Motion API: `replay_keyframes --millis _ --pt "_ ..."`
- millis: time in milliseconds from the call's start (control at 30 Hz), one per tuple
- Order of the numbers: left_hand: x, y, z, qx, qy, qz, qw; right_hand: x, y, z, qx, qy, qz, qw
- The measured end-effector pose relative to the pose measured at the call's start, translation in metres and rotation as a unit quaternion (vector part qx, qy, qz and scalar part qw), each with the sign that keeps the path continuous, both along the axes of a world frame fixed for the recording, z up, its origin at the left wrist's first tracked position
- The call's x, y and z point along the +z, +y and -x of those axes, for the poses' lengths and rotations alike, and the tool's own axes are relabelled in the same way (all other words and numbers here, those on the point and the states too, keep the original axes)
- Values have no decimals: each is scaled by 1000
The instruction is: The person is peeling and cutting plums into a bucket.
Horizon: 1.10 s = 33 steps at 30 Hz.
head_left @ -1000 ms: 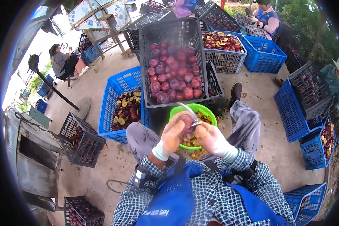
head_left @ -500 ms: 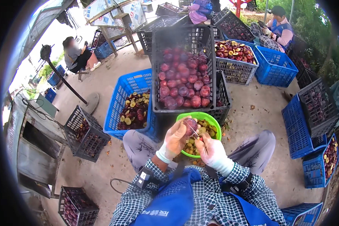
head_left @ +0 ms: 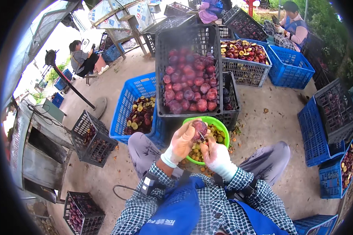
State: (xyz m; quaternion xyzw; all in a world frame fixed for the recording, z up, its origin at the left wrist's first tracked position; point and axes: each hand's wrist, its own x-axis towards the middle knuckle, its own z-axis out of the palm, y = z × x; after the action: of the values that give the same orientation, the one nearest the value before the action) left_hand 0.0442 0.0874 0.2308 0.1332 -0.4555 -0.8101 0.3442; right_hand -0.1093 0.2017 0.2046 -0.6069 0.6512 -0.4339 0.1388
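Observation:
My left hand (head_left: 180, 144), gloved in white, grips a whole dark red plum (head_left: 199, 128) between thumb and fingers. My right hand (head_left: 219, 156), also gloved, is closed around a small knife (head_left: 201, 136), its thin blade against the plum's near side; how deep it goes I cannot tell. Below both hands stands a bright green basin (head_left: 222, 127) with yellowish cut plum pieces (head_left: 214, 133) in it. Just beyond, a tilted black crate (head_left: 159, 78) holds many whole plums (head_left: 190, 84).
A blue crate (head_left: 125, 96) of halved plums stands left of the black one. More crates sit around, including a grey crate of halves (head_left: 247, 74) and an empty-looking blue crate (head_left: 292, 74). Seated people (head_left: 82, 58) work farther off. A pole on a round base (head_left: 100, 106) stands at left.
The view has shifted slightly. My left hand still holds the plum, and the knife in my right hand stays at it, with both hands moved only a little.

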Motion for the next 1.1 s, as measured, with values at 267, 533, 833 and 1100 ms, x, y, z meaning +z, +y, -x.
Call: replay_keyframes --millis 267,533,833,1100 --pt "-6 11 9 2 -55 30 998 2 8 -5 -27 -20 45 998" --pt "-3 18 16 -14 29 -49 998 -2 8 3 -14 -1 42 999" --pt "-5 11 -13 51 -6 -16 999 -6 -4 -23 10 -20 33 999" --pt "-22 -28 -41 163 -237 343 894 -7 -27 -29 84 -265 -87 957"
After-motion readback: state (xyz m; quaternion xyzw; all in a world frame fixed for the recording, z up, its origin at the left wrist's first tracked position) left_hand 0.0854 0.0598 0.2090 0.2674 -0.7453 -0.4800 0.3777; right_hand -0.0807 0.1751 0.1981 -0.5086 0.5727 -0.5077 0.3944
